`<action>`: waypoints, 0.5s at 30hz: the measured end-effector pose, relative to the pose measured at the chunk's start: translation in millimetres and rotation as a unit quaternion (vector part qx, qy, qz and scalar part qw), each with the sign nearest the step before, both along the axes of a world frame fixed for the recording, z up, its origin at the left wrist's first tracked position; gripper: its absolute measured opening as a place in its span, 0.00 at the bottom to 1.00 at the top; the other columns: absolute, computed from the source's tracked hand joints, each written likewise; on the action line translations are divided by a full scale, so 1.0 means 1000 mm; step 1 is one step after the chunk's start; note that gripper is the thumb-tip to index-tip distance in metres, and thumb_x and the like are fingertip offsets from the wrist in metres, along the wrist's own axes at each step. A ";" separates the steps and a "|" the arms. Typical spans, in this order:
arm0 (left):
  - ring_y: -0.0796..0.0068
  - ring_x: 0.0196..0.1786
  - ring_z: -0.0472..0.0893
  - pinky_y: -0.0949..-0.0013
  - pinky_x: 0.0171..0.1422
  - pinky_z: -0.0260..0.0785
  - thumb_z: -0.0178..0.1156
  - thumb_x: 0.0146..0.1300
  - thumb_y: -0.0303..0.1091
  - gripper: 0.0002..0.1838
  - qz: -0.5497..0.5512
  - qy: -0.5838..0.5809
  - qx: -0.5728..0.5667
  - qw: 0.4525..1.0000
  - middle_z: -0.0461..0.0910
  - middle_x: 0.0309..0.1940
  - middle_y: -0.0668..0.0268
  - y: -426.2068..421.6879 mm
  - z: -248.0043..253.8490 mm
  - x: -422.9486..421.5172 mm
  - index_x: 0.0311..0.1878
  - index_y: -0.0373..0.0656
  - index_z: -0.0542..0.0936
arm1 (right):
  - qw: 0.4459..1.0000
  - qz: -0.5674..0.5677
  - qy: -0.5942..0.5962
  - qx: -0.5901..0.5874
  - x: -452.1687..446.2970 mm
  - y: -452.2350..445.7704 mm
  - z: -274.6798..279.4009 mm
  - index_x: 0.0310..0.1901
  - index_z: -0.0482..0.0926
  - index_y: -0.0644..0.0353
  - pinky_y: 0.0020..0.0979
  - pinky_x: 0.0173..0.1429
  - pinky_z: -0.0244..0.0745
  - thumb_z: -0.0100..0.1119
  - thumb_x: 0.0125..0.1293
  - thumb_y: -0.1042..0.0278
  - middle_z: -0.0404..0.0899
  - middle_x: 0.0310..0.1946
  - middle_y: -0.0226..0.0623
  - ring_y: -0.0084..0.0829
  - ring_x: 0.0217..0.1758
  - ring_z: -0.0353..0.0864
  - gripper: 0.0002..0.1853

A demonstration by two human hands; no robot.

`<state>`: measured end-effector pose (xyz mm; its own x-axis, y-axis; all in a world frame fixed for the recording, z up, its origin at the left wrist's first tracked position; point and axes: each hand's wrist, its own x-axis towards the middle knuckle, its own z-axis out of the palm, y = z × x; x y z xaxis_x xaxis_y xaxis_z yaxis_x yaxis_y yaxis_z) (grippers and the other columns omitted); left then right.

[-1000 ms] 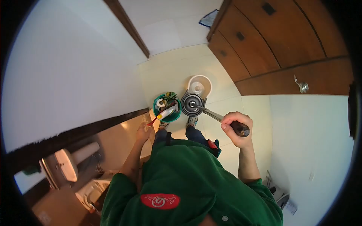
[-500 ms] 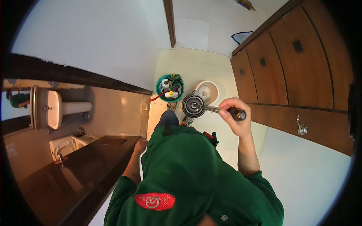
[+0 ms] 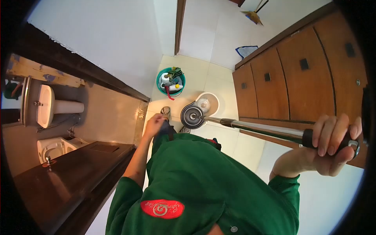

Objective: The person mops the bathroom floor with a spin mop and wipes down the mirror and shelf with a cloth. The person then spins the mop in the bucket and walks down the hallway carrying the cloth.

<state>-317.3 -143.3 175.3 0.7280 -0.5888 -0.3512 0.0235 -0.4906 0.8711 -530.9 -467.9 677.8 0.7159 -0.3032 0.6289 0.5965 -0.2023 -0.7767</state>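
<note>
My right hand is wrapped round the black grip at the top of a mop. Its silver pole slants down to a dark round part with grey rings, at the near side of a white mop bucket. Whether the mop head sits inside that part is hidden. My left hand hangs in front of my leg, above my shoe, fingers loosely bent and apart. I see nothing in it.
A teal bucket full of bottles and cloths stands left of the mop bucket. Wooden cabinet doors line the right. At left, a brown door stands beside a bathroom with a sink and toilet. A broom lies farther ahead.
My right hand has moved right and nearer the camera, and the mop pole now appears much longer. My left hand has left the door's edge and moved forward to my leg.
</note>
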 end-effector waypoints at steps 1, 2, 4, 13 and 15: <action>0.66 0.45 0.86 0.65 0.53 0.77 0.63 0.68 0.41 0.19 -0.027 0.009 -0.008 1.000 0.86 0.43 0.57 -0.016 -0.016 -0.003 0.54 0.38 0.81 | 1.000 -0.007 -0.002 0.001 -0.001 -0.001 0.005 0.51 0.66 0.52 0.23 0.26 0.73 0.66 0.69 0.58 0.70 0.22 0.23 0.17 0.19 0.73 0.19; 0.66 0.45 0.86 0.65 0.52 0.77 0.64 0.66 0.41 0.19 -0.053 0.019 -0.015 0.998 0.86 0.43 0.57 -0.031 -0.033 -0.008 0.54 0.38 0.81 | 1.000 -0.018 -0.019 0.009 -0.005 0.001 0.007 0.49 0.67 0.52 0.22 0.25 0.73 0.67 0.68 0.60 0.70 0.22 0.23 0.17 0.18 0.73 0.18; 0.64 0.45 0.86 0.65 0.52 0.77 0.64 0.65 0.43 0.20 -0.148 0.035 -0.038 0.988 0.86 0.42 0.55 -0.061 -0.022 -0.022 0.53 0.38 0.81 | 0.998 -0.039 -0.051 0.024 -0.014 0.005 0.012 0.45 0.69 0.53 0.20 0.22 0.73 0.68 0.66 0.62 0.70 0.21 0.23 0.16 0.17 0.73 0.16; 0.47 0.73 0.66 0.54 0.75 0.62 0.71 0.54 0.47 0.46 -0.358 -0.051 0.057 0.930 0.63 0.71 0.46 -0.122 -0.023 -0.084 0.73 0.40 0.61 | 0.988 0.115 -0.095 0.045 -0.025 0.023 0.008 0.30 0.77 0.57 0.20 0.23 0.82 0.77 0.52 0.77 0.80 0.14 0.30 0.19 0.16 0.81 0.13; 0.47 0.73 0.65 0.52 0.75 0.62 0.74 0.51 0.45 0.48 -0.338 -0.107 0.000 0.935 0.63 0.71 0.47 -0.137 -0.020 -0.087 0.73 0.41 0.61 | 0.975 0.205 -0.082 0.022 -0.021 0.017 0.008 0.30 0.79 0.59 0.21 0.24 0.82 0.78 0.50 0.77 0.81 0.15 0.31 0.20 0.17 0.82 0.13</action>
